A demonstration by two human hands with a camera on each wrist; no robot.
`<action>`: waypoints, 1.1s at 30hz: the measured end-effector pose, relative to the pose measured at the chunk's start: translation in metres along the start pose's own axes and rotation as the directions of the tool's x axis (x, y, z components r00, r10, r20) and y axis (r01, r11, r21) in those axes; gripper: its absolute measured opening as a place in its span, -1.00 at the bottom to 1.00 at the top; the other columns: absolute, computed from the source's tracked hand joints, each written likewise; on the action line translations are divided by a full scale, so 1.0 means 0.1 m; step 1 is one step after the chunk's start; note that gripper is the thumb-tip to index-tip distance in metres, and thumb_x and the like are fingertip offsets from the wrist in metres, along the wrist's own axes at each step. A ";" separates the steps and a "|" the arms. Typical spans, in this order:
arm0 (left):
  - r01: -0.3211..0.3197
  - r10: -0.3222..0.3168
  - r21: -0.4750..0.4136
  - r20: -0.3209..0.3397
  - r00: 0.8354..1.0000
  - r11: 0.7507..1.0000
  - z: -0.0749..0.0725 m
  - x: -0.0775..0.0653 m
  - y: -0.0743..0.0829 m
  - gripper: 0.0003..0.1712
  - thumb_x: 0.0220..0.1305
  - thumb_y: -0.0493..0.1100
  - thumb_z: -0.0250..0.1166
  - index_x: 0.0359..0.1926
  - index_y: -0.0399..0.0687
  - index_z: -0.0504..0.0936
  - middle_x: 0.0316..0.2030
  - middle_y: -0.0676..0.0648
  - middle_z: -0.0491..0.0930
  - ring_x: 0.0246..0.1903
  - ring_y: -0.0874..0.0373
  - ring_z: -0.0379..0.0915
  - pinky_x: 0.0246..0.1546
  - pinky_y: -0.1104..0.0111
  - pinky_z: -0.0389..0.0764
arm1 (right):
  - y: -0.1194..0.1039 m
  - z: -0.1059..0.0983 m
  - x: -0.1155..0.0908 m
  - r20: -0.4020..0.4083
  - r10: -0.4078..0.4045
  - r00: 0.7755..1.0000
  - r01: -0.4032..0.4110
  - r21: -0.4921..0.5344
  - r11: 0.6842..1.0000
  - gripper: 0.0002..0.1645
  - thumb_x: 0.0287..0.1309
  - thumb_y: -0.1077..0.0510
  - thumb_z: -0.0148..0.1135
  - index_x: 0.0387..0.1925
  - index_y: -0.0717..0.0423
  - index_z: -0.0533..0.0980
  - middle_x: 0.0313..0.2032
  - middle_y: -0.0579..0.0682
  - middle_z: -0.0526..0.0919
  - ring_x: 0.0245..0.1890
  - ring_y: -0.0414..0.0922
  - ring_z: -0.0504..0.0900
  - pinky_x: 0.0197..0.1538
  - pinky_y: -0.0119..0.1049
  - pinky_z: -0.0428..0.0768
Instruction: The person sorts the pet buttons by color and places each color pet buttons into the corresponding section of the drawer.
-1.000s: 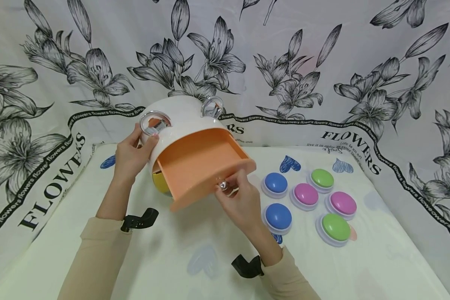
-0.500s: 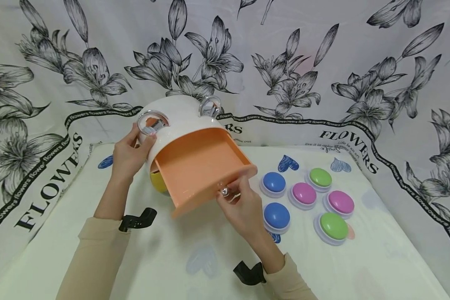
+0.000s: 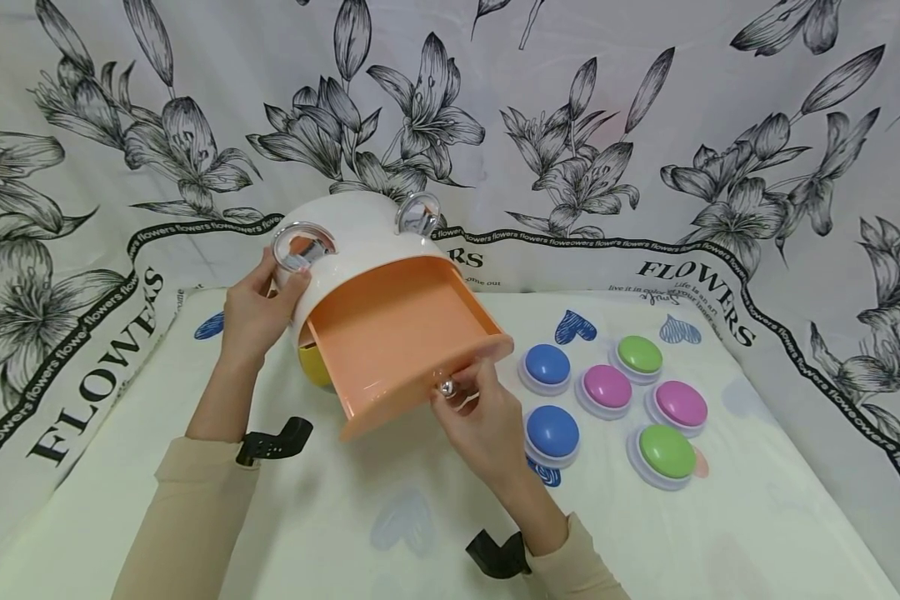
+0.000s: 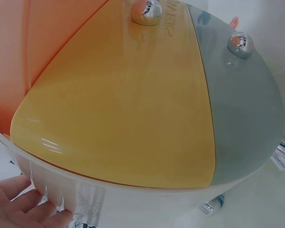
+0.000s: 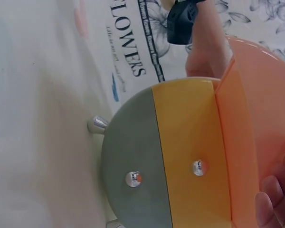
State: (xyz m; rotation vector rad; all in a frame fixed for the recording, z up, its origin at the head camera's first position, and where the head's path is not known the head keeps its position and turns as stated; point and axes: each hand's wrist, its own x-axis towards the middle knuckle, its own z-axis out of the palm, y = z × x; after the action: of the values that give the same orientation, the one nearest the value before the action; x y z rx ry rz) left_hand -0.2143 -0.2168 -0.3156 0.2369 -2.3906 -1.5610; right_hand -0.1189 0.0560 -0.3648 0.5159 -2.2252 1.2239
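A glossy white rounded drawer box (image 3: 352, 218) with two silver rings on top stands at centre left in the head view. Its orange drawer (image 3: 405, 321) is pulled well out, and its bare inside shows. My right hand (image 3: 487, 421) pinches the silver knob (image 3: 447, 387) on that drawer's front. At the box's left side, my left hand (image 3: 255, 312) holds the white shell, thumb below one ring (image 3: 303, 246); its fingers lie against the shell in the left wrist view. A yellow drawer (image 4: 128, 109) and a grey-green drawer (image 4: 247, 104), each with a silver knob, sit closed below.
Several round push buttons in blue (image 3: 552, 432), pink (image 3: 607, 387) and green (image 3: 667, 451) stand on the pale cloth to the right. A white floral curtain (image 3: 570, 167) hangs behind. Short silver legs (image 5: 98, 124) hold up the box.
My right hand has drawn the orange drawer slightly farther out toward me, mostly in the first half second. The left hand keeps its hold on the shell.
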 end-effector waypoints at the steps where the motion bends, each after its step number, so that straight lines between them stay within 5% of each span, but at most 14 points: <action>1: 0.000 0.000 -0.001 -0.001 1.000 1.000 0.00 0.00 0.00 -0.19 0.16 0.24 0.17 0.37 0.18 0.10 0.38 0.22 -0.05 0.36 0.14 -0.05 0.26 0.20 0.24 | 0.00 0.00 0.00 0.002 -0.009 1.000 0.009 -0.005 1.000 -0.65 -0.07 0.23 0.38 -0.34 0.16 0.35 -0.47 -0.03 0.57 -0.53 -0.23 0.53 -0.51 -0.42 0.60; 19: 0.002 -0.002 -0.004 -0.002 1.000 1.000 0.00 0.01 -0.01 -0.16 0.15 0.26 0.17 0.37 0.15 0.09 0.38 0.23 -0.05 0.37 0.14 -0.06 0.28 0.20 0.21 | 0.21 -0.28 -0.09 0.161 -0.137 0.977 0.127 0.072 0.989 -0.49 -0.01 0.24 0.35 0.03 0.13 0.43 -0.11 -0.01 0.59 -0.23 -0.13 0.58 -0.24 -0.32 0.64; 33: 0.022 -0.022 -0.001 0.004 1.000 1.000 0.00 0.01 0.00 -0.15 0.14 0.28 0.16 0.37 0.16 0.09 0.38 0.26 -0.06 0.37 0.15 -0.07 0.28 0.21 0.21 | 0.84 -0.62 -0.23 0.159 0.054 0.986 -0.037 -0.112 0.993 -0.35 -0.03 0.22 0.35 0.16 0.08 0.39 0.12 -0.04 0.50 0.12 -0.13 0.45 0.05 -0.12 0.55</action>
State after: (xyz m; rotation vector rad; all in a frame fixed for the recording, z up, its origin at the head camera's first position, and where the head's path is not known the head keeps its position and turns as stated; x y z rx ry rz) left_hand -0.2151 -0.2169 -0.3155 0.2608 -2.3985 -1.5740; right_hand -0.1315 0.1541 -0.4059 0.5412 -2.4372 1.1104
